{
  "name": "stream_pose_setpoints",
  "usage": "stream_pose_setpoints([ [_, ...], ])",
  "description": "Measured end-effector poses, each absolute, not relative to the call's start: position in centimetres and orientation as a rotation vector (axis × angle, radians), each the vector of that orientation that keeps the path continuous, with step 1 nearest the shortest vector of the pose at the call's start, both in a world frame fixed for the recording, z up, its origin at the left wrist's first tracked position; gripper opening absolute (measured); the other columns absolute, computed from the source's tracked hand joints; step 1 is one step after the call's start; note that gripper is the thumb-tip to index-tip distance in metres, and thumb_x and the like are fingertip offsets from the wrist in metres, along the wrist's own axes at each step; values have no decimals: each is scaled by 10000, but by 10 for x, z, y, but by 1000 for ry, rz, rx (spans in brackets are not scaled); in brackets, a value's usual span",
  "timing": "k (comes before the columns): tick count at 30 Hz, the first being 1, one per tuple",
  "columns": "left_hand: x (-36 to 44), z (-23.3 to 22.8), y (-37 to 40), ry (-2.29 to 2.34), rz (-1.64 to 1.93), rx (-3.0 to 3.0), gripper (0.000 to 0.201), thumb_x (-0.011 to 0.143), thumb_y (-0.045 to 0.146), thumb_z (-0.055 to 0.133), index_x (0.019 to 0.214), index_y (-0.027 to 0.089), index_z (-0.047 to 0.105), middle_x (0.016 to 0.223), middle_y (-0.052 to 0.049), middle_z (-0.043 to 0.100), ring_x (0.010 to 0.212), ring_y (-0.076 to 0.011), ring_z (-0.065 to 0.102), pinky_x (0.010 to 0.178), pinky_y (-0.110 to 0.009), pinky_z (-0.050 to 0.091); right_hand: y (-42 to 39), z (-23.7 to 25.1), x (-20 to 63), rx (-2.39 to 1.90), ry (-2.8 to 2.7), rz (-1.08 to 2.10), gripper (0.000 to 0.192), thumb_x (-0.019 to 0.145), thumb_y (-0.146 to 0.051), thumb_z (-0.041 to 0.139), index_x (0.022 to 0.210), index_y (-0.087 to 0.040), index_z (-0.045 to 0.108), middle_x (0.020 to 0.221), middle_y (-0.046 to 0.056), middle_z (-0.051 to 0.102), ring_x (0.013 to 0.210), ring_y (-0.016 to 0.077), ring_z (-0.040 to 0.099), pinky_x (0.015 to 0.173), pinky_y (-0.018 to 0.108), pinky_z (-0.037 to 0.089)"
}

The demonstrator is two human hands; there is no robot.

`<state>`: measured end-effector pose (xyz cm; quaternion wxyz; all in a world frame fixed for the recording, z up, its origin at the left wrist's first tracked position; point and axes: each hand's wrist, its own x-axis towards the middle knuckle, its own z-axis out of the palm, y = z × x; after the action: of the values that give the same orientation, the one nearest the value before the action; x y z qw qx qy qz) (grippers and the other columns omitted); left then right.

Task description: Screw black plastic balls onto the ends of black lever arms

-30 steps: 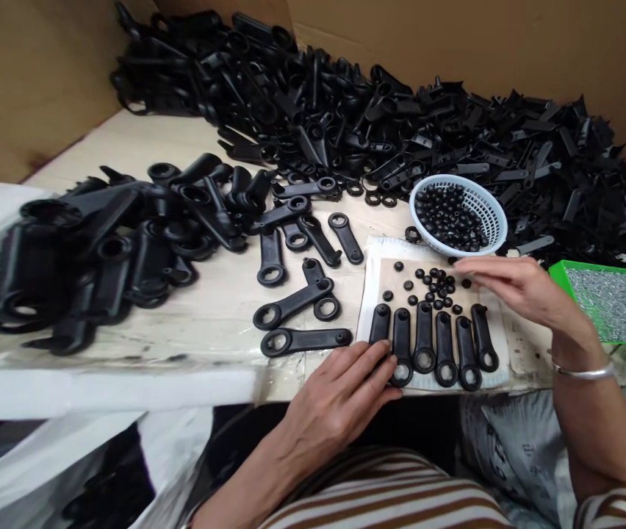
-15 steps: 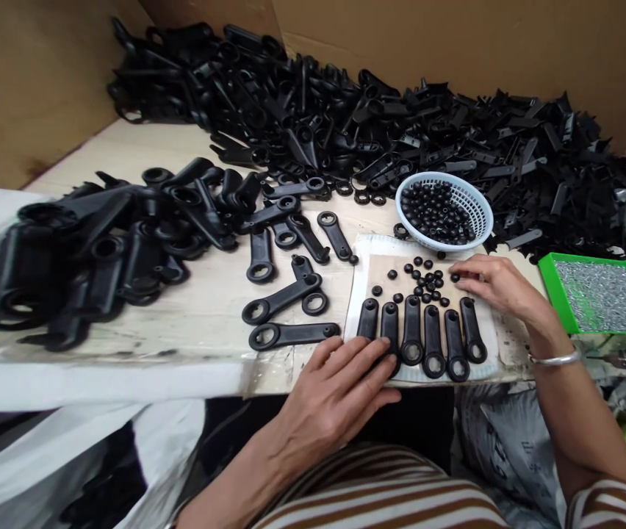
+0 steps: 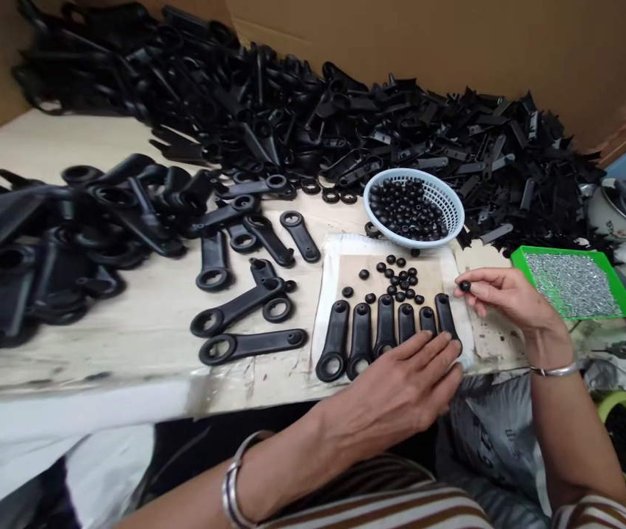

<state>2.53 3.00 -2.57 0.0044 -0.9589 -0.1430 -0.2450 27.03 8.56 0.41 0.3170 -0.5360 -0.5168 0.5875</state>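
- Brown cardboard (image 3: pixel 456 51) is standing behind a cream table (image 3: pixel 153 323), where black parts (image 3: pixel 269 117) are lying heaped.
- Six black levers (image 3: pixel 337 334) are lying side by side on a white-edged mat (image 3: pixel 331 278), with loose knobs (image 3: pixel 403 280) sitting beyond them.
- The left hand (image 3: pixel 404 386) is resting palm down across the row, fingers over the rightmost levers — not visibly gripping.
- The right hand (image 3: pixel 511 297), apart from the left, is pinching one black knob (image 3: pixel 466 286) between thumb and fingertip, near the rightmost lever's top.
- Holding a knob beside the levers while steadying them seems the step in hand; the next move is calling for a firm pinch.
- A grey bag (image 3: pixel 478 420) below is showing dark lettering — too creased to be read.
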Motion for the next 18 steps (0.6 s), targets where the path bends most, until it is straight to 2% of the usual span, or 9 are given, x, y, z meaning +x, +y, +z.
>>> stream_pose_setpoints([
  [6, 44, -33, 26, -609, -537, -3070, 289, 948, 175, 510, 1231, 123, 540, 1405, -155, 535, 1329, -265, 493, 1111, -421, 357, 79, -1, 276, -1320, -1244, 1661, 273, 755, -357, 781, 969, -190, 752, 856, 58, 743, 545, 65, 580, 518, 207, 517],
  [13, 46, -32, 29, -585, -559, -3057, 270, 939, 135, 492, 1195, 105, 573, 1353, -153, 579, 1300, -265, 522, 1095, -412, 386, 72, -6, 284, -1266, -1174, 1708, 328, 746, -378, 785, 1000, -177, 737, 858, 69, 733, 567, 76, 571, 500, 209, 510],
  [18, 45, -31, 30, -566, -591, -3075, 248, 952, 123, 467, 1167, 114, 589, 1319, -141, 605, 1281, -249, 541, 1091, -400, 392, 67, -5, 281, -1301, -1180, 1642, 335, 719, -388, 803, 996, -213, 732, 808, 35, 723, 562, 90, 597, 511, 230, 535],
])
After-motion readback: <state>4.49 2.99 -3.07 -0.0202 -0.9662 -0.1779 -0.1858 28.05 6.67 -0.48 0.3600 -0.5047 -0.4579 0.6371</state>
